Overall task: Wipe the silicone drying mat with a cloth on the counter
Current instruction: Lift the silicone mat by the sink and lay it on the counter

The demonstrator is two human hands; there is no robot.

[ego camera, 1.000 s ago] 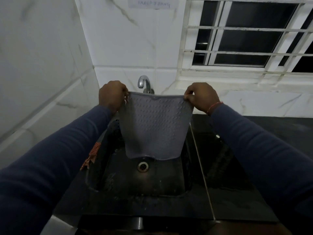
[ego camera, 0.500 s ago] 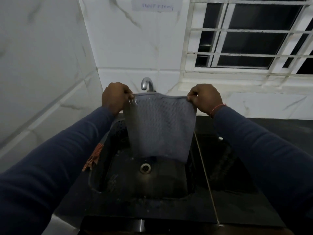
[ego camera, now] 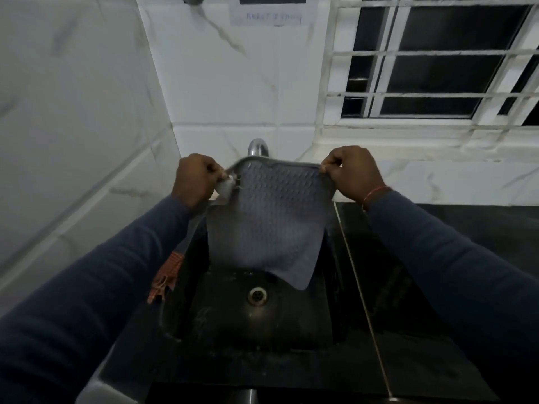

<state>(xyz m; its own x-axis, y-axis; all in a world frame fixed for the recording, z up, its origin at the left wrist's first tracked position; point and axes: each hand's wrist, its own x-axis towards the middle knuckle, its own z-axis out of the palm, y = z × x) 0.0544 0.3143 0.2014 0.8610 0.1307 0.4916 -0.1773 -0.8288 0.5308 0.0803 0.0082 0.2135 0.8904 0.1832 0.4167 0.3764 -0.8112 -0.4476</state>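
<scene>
A grey silicone drying mat (ego camera: 268, 223) with a bumpy texture hangs over the dark sink (ego camera: 256, 322), held up by its two top corners. My left hand (ego camera: 195, 179) pinches the top left corner, where something pale and crumpled shows at the fingers. My right hand (ego camera: 353, 173) pinches the top right corner. The mat's lower edge swings toward the right and curls above the drain (ego camera: 257, 295). An orange checked cloth (ego camera: 166, 275) lies on the counter at the sink's left rim, under my left forearm.
A chrome tap (ego camera: 258, 147) stands behind the mat against the white tiled wall. The black counter (ego camera: 437, 330) runs to the right of the sink. A barred window (ego camera: 437, 62) sits at the upper right. A tiled wall closes off the left side.
The mat's lower edge has swung from hanging straight to slanting right, and its top edge has tipped toward me. Both hands keep their hold on the corners.
</scene>
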